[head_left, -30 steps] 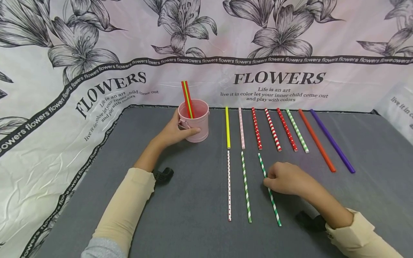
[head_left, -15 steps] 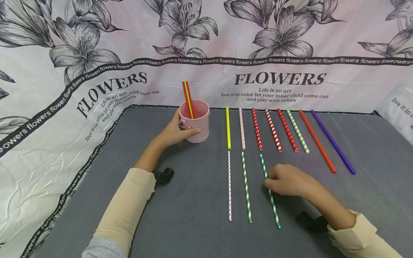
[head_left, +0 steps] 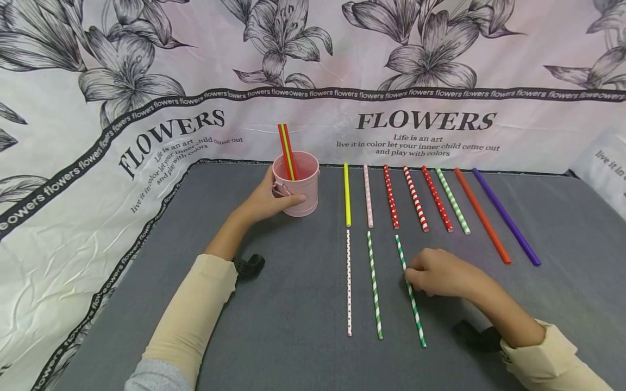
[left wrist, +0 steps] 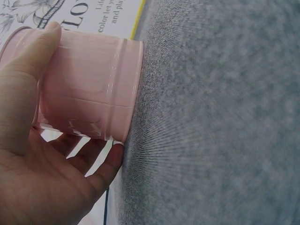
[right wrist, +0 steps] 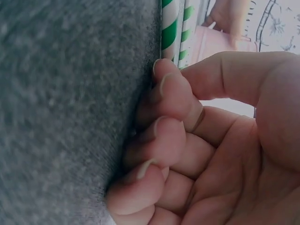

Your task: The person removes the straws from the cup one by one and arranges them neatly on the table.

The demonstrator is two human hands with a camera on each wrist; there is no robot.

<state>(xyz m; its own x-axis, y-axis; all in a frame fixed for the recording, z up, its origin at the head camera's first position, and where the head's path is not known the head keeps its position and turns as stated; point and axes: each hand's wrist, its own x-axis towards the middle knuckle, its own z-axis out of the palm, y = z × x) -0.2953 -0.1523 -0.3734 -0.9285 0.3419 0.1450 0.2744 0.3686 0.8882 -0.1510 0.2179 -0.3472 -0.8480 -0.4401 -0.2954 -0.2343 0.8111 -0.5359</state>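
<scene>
My left hand (head_left: 269,202) grips a small pink bucket (head_left: 305,198) at its left side, thumb across the front; the left wrist view shows the bucket's wall (left wrist: 84,79) between thumb and fingers. Red and bright green straws (head_left: 286,152) lean inside it. Further right, my right hand (head_left: 442,273) pinches the middle of a dark green and white striped straw (head_left: 415,312) lying on the table. In the right wrist view its curled fingers hide part of that straw (right wrist: 169,33). To its left lie a lighter green striped straw (head_left: 375,285) and a white dotted straw (head_left: 349,282).
A back row of straws runs from a yellow straw (head_left: 347,195) through several patterned ones to an orange straw (head_left: 481,214) and a purple straw (head_left: 506,217). A grey cloth (head_left: 293,326) covers the table. Behind it hangs a flower-printed sheet (head_left: 293,108).
The dark green striped straw has turned slightly, its far end shifting right, between the first two frames. My right hand has moved slightly right. The left hand keeps its hold on the bucket.
</scene>
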